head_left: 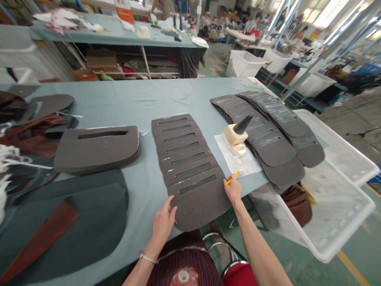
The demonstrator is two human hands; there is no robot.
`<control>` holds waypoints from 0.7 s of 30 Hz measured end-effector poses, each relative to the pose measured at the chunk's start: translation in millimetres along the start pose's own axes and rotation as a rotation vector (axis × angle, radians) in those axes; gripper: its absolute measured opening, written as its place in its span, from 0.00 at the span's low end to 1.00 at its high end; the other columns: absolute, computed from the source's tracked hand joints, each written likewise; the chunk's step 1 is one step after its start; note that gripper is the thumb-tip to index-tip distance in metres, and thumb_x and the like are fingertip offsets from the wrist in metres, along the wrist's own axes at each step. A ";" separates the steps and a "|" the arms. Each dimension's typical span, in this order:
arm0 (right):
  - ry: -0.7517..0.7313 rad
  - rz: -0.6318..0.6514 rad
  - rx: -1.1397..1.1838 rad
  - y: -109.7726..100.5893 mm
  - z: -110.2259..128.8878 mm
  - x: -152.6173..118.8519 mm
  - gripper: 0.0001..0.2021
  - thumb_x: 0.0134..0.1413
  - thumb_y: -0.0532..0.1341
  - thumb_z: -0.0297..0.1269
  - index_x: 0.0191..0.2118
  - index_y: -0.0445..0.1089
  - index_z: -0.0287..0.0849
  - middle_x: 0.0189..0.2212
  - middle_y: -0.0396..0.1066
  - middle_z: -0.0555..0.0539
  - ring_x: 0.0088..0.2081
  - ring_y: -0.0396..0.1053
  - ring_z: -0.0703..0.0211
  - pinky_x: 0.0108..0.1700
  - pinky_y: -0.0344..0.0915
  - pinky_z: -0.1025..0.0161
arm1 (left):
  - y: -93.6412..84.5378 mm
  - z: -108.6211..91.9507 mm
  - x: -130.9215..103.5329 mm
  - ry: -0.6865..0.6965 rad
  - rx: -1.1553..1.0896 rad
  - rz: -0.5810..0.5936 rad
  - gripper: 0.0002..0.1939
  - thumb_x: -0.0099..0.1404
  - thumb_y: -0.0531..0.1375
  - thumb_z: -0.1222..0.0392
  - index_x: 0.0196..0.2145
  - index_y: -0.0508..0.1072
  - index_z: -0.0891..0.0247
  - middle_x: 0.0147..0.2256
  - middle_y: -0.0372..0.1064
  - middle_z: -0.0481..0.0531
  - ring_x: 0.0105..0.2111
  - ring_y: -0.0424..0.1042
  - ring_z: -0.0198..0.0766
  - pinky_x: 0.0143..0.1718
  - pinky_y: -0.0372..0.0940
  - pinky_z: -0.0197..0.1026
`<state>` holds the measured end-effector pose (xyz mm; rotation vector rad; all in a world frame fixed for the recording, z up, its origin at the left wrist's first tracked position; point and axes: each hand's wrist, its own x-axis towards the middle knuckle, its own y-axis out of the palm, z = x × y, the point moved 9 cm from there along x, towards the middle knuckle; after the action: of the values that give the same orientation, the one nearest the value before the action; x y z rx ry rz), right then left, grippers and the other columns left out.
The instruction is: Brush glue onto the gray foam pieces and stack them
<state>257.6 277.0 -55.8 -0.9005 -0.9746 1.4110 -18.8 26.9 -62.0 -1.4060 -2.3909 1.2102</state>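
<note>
- Nearest to me, my left hand [163,220] lies flat with fingers released and spread on the near left edge of the closest dark slotted panel [202,198]; it grasps nothing.
- My right hand [233,190] rests on that panel's right edge, fingers clenched around a thin yellow stick [232,179] that points right and away.
- That panel tops a fanned row of slotted panels [181,147] running away from me down the middle of the table; I count about eight slots.
- The grey-blue table [143,99] carries it all; its near edge cuts across just before my lap.
- On the near left lie large dark sheets [89,222] with a brown strip [41,238] across them.
- Just beyond those sits one flat stack of slotted pieces [98,149].
- Right of my row, a cream glue bottle [236,135] with a dark cone nozzle stands on a white sheet [238,161].
- Farther right, two overlapping fans of panels [276,131] reach the table's right edge.
- Off that edge I see two white plastic tubs [336,206].
- At the far end stands another workbench [113,35] with clutter, then more white bins [244,63] and a bright workshop hall.
</note>
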 end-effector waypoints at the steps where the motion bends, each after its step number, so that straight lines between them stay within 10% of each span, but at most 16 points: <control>1: 0.004 0.004 -0.002 0.2 -0.2 -0.1 0.07 0.53 0.59 0.35 0.38 0.61 0.42 0.23 0.59 0.55 0.23 0.54 0.66 0.28 0.43 0.68 | 0.9 0.1 -0.1 0.005 0.032 0.003 0.23 0.64 0.50 0.53 0.56 0.61 0.54 0.28 0.65 0.46 0.28 0.68 0.36 0.32 0.58 0.38; 21: -0.054 0.014 -0.160 -8.8 12.6 -6.3 0.09 0.55 0.59 0.38 0.40 0.60 0.43 0.29 0.65 0.51 0.28 0.62 0.64 0.28 0.44 0.67 | -0.3 -11.8 -5.4 0.158 0.229 -0.120 0.21 0.65 0.49 0.55 0.56 0.61 0.57 0.35 0.64 0.52 0.34 0.67 0.38 0.35 0.64 0.40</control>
<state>249.5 270.0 -43.1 -0.9928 -1.1367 1.3899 -10.5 29.4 -52.3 -1.2226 -2.1216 1.2453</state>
